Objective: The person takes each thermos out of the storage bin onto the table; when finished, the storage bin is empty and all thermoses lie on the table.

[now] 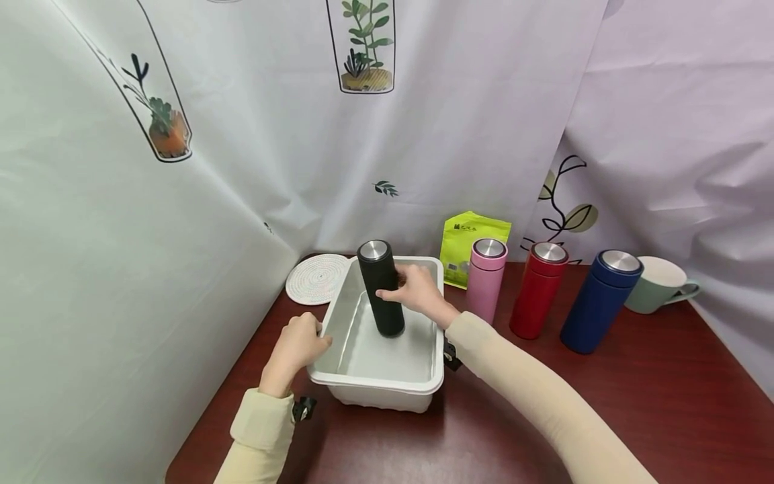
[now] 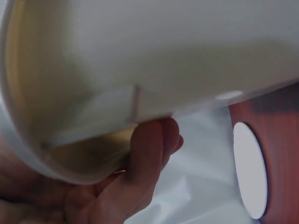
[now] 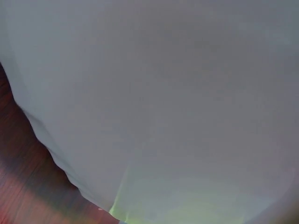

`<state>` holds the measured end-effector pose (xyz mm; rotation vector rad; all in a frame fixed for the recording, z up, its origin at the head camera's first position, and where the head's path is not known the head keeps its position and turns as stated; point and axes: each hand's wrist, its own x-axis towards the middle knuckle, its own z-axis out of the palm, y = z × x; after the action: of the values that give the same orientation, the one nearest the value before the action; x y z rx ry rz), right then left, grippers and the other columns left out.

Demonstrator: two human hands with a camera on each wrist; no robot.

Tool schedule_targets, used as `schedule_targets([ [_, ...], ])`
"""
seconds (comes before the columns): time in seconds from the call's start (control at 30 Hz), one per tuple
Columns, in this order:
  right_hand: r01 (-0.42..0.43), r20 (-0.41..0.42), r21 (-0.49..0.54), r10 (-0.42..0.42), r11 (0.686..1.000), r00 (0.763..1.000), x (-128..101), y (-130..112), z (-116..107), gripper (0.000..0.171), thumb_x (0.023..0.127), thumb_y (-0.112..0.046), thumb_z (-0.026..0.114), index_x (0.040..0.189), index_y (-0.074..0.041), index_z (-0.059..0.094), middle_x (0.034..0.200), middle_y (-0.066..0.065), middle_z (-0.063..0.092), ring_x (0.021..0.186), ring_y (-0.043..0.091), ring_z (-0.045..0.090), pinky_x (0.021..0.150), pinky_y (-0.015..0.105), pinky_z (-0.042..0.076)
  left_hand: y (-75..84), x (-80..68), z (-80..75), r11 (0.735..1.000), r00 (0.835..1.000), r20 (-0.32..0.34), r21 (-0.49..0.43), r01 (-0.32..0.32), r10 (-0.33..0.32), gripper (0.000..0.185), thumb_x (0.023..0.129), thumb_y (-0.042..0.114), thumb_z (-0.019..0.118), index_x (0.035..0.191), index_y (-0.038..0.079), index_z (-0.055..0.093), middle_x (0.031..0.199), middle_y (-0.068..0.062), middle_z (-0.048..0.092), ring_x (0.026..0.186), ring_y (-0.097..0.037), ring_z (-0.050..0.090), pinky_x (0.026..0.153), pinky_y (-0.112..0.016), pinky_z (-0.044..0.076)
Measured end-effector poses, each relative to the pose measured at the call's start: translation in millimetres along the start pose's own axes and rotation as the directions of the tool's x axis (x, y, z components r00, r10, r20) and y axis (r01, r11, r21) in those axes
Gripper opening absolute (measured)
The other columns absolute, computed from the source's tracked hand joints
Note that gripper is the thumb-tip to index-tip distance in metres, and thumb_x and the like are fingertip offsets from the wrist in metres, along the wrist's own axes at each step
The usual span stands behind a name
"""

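A black thermos bottle (image 1: pixel 379 296) with a silver-topped lid stands slightly tilted inside a white plastic basin (image 1: pixel 387 386). My right hand (image 1: pixel 417 290) grips the bottle from its right side, thumb across the front. At the basin's left rim, my left hand (image 1: pixel 299 341) holds on with curled fingers. In the left wrist view, the fingers (image 2: pixel 147 154) press against the basin's wall (image 2: pixel 187 51). The basin's outer side (image 3: pixel 154 102) fills most of the right wrist view, hiding the right hand there.
Right of the basin stand a pink thermos (image 1: pixel 486 282), a red thermos (image 1: pixel 540 289), a blue thermos (image 1: pixel 598 302) and a green mug (image 1: pixel 650 289). A lime-green pouch (image 1: pixel 459 245) leans behind. Back left lies a round woven mat (image 1: pixel 317 279). Patterned cloth (image 1: pixel 242 134) walls in the dark red table (image 1: pixel 514 417).
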<state>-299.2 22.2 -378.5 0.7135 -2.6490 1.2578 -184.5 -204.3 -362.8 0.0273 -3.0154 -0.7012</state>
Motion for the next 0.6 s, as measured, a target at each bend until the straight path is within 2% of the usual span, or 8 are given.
schedule_targets([
  [0.13,0.042,-0.044,-0.010,-0.043,0.999,0.998,-4.5,-5.0,-6.5,0.032,0.076,-0.034,0.083,0.098,-0.015,0.072,0.083,-0.002,0.073,0.073,0.010,0.062,0.067,0.027,0.048,1.5,0.1,-2.0,1.000,1.000,0.000,0.008,0.003,-0.003,0.044,0.081,0.009,0.067,0.055,0.015,0.033,0.054,0.002,0.028,0.052,-0.015,0.035,0.050,-0.028,0.035],
  [0.33,0.084,-0.095,0.055,-0.079,0.995,0.992,-13.0,-16.6,-21.2,0.036,0.074,-0.032,0.085,0.102,-0.013,0.074,0.093,0.000,0.075,0.081,0.009,0.070,0.074,0.028,0.054,0.8,0.8,-1.9,1.000,1.000,-0.004,0.010,0.003,-0.003,0.042,0.081,0.009,0.068,0.055,0.014,0.035,0.055,-0.001,0.040,0.053,-0.017,0.040,0.051,-0.029,0.037],
  [0.6,0.075,-0.100,0.132,-0.062,0.988,0.993,-28.3,-28.6,-41.6,0.043,0.074,-0.033,0.085,0.108,-0.011,0.071,0.100,0.004,0.074,0.089,0.018,0.073,0.078,0.033,0.057,1.3,0.8,-0.5,1.000,1.000,-0.007,0.008,0.005,-0.005,0.036,0.079,0.008,0.067,0.055,0.012,0.041,0.057,-0.004,0.048,0.054,-0.018,0.043,0.051,-0.029,0.040],
])
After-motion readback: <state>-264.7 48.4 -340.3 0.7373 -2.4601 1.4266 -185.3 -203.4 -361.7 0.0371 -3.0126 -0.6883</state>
